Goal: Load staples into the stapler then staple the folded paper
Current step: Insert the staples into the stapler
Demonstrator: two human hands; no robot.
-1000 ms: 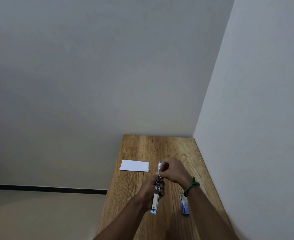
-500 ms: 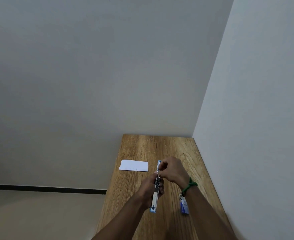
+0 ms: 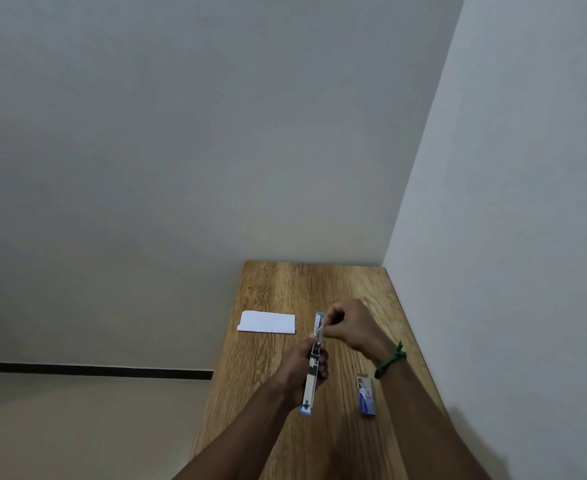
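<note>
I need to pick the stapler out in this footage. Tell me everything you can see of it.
The stapler is slim and long, bare metal with light blue ends. It is swung open into one straight line, running away from the person, above the wooden table. The left hand grips its middle; the right hand pinches at the far part. Whether staples sit inside cannot be told.

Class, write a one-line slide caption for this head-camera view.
Left hand holds the opened stapler while right hand pinches at its far end; folded paper waits on the table.
</note>
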